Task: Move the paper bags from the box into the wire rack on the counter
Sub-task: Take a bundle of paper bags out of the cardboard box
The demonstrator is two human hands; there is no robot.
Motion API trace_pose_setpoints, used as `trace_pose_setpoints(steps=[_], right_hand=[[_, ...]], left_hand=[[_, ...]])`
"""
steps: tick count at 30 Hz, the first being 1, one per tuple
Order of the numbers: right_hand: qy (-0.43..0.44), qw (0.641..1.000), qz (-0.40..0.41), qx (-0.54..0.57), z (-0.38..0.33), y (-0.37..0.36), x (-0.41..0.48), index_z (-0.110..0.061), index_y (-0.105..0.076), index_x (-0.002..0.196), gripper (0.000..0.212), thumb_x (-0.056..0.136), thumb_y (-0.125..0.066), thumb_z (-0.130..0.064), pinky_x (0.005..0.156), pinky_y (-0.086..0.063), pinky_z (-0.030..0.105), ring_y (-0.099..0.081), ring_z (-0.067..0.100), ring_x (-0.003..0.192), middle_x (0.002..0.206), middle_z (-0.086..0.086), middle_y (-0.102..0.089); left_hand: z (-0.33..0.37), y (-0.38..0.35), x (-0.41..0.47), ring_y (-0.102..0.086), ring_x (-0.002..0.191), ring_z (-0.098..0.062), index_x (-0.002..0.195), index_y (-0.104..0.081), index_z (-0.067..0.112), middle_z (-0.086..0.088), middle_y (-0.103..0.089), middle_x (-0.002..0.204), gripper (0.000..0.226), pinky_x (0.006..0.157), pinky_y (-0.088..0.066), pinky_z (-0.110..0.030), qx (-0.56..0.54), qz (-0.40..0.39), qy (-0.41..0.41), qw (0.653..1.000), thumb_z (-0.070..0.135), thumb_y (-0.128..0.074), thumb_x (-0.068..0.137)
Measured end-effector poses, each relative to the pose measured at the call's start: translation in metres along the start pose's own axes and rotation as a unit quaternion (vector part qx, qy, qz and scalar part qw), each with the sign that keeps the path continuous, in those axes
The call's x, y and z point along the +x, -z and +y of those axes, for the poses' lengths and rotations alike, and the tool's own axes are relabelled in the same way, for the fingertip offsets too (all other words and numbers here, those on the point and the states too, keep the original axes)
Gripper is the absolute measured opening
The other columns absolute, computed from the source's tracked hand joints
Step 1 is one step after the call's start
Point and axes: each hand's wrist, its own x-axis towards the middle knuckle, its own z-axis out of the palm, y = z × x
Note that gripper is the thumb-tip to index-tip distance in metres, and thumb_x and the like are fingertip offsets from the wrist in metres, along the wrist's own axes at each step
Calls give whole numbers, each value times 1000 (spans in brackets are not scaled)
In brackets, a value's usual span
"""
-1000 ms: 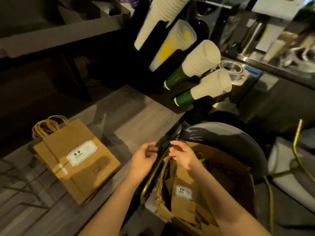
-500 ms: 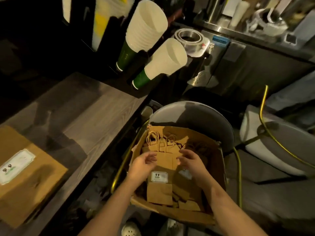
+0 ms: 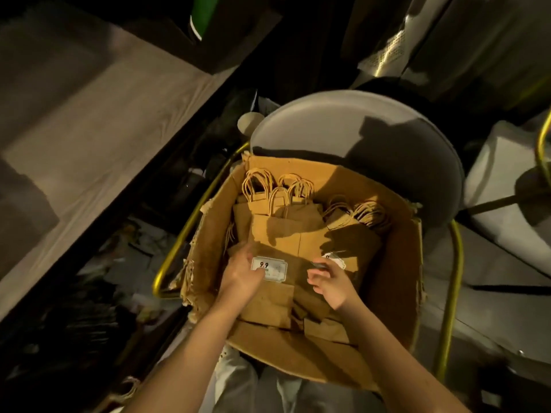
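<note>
Brown kraft paper bags (image 3: 286, 234) with twisted paper handles are all in the box on the chair; the wire rack is not in view.

The grey wood-grain counter (image 3: 98, 129) runs along the left, separated from the box by a dark gap. The round grey padded chair (image 3: 343, 126), on a brass-coloured tube frame, carries the open brown cardboard box (image 3: 298, 359). The box's near wall stands just in front of the person's legs, and its left wall is ragged and torn. Inside, the bags lie flat in overlapping stacks, with their handle loops bunched toward the far wall.

The left hand (image 3: 243, 274) rests on the top bag. Its thumb is at the corner of a white rectangular label (image 3: 269, 268) printed "9.9", and its fingers bend over the bag's left side. Whether they have closed under the edge cannot be told. The right hand (image 3: 331, 281) has curled fingers and seems to pinch a bag edge beside a second white label.

The likeliest trouble is the handles. Loops from neighbouring bags look interleaved, so lifting one bunch may drag others up and drop them into the gap beside the counter. A grip on only one edge could let the slick, flat bags fan out and slide. A hard upward pull might also shift the box on the curved seat.
</note>
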Motion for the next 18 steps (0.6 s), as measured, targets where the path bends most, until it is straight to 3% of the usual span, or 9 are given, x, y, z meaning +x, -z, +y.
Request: trace_pose_setpoints(steps=[4,8,12,15,18], right_hand=[[-25,999,-31,-34,27,-13,17,-19,-56,109,23,95,-54,-1,71,-43,18,-53,7,79,94,-2,-55],[-65,998,-21,13,34,-23,27,-23,-54,120,31,93,-59,-9,90,-48,29,-56,17,106,109,-2,-57],[-89,994,-43,47,36,-28,27,-15,-51,127,36,93,-57,-2,78,-46,22,-57,11,96,106,-4,-58],[-102,989,-41,104,38,-32,25,-13,-49,133,43,92,-59,-3,88,-47,30,-58,18,105,111,-1,-60],[-104,984,-20,145,36,-30,23,-19,-54,122,31,94,-59,-9,94,-49,35,-60,16,101,106,-3,-63]], left_hand=[[-17,-21,15,-49,120,-31,138,-41,20,-9,-49,133,55,99,-45,-39,65,-3,45,997,19,-59,86],[-32,-33,28,-47,124,-34,146,-29,19,-14,-42,140,69,102,-42,-41,51,-5,137,989,29,-58,85],[-37,-39,28,-46,126,-33,147,-29,17,-12,-44,142,72,102,-42,-40,-3,-12,168,986,27,-62,85],[-37,-37,26,-51,118,-33,142,-37,16,-12,-49,136,75,98,-47,-43,-20,-1,165,986,27,-64,74],[-36,-34,23,-53,115,-33,136,-45,15,-12,-53,131,67,96,-48,-43,-55,12,157,986,23,-63,72]])
